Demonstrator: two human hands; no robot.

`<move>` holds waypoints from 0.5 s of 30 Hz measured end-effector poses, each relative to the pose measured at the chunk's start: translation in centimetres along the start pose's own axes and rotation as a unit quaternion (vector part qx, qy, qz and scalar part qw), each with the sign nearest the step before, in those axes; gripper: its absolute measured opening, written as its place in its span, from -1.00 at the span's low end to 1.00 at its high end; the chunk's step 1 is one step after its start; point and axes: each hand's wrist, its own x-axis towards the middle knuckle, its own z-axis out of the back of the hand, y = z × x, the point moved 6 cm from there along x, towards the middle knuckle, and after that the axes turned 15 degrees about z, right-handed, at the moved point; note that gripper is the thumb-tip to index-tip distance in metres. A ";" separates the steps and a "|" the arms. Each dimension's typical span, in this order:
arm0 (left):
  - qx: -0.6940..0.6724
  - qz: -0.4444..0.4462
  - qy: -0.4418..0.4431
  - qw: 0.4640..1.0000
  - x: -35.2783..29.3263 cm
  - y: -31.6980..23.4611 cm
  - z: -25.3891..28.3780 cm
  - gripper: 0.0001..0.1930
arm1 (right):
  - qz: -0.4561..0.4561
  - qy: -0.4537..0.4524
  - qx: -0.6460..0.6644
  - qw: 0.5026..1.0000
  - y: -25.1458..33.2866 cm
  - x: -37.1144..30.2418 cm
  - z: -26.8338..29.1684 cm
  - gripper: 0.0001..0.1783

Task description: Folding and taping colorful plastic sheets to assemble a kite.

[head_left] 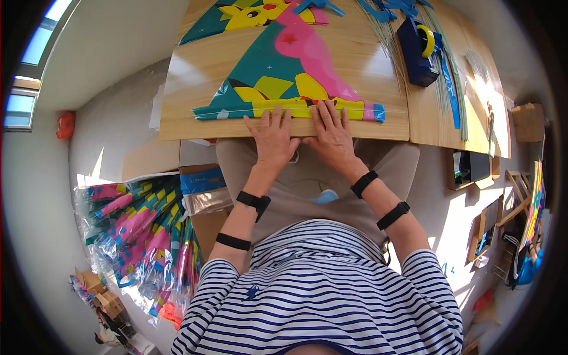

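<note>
A pale wooden worktop (192, 77) carries the work, its near edge just beyond the person's lap. On the floor to the left lies a big bundle of printed sheets (157, 228), seemingly kept there to leave the surface free.

The teal-and-pink printed sheet (275, 65) with a yellow figure lies flat on the worktop, its straight side parallel to the near edge and just inside it, probably so that both hands reach it squarely. A second printed sheet (242, 19) lies by the far left corner, partly out of view.

Thin sticks (463, 115) run along the worktop's right-hand section, laid lengthwise, likely to stay together.

The left hand (273, 139) and right hand (329, 139) are side by side, palms down, fingers flat and slightly spread on the yellow band (239, 111); neither grasps anything. The light pressure presumably stops the edge from lifting. A blue tape dispenser (415, 56) stands near the sections' join, within the right hand's reach.

Smallest is a thin pale line (222, 112) along the band; stick or thread, I cannot tell.
</note>
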 end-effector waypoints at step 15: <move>-0.041 -0.037 0.022 0.998 0.9 -1.1 -0.4 -0.23 | -0.137 -0.124 0.039 0.982 -8.2 -3.4 6.5 -0.49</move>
